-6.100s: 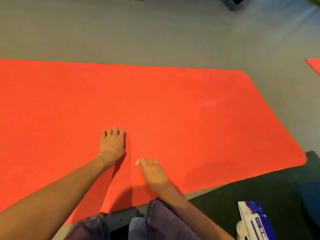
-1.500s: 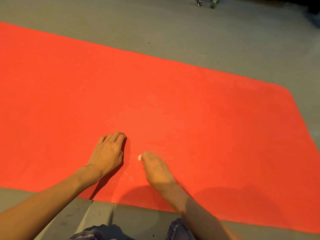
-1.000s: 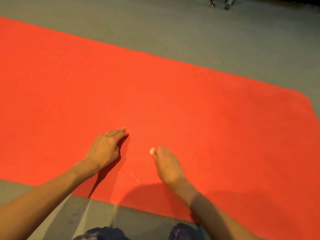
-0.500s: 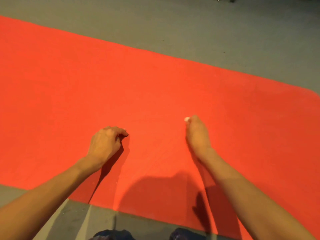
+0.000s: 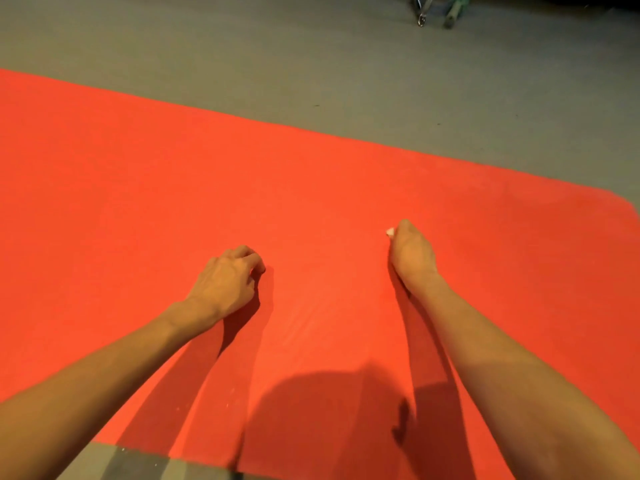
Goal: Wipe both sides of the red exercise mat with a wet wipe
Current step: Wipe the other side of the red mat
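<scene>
Wiping the red exercise mat (image 5: 311,188), flat on the floor (image 5: 242,46), my right hand (image 5: 412,254) clutches the wadded wet wipe (image 5: 390,232); my left hand (image 5: 228,282), curled and empty, braces. Underside, I judge, not yet done.

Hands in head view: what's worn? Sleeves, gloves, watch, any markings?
Left hand and right hand are bare: no gloves, rings or watch. Left arm and right arm are bare to the frame edge, with no sleeve in view. No bands, tags or markings visible.
</scene>
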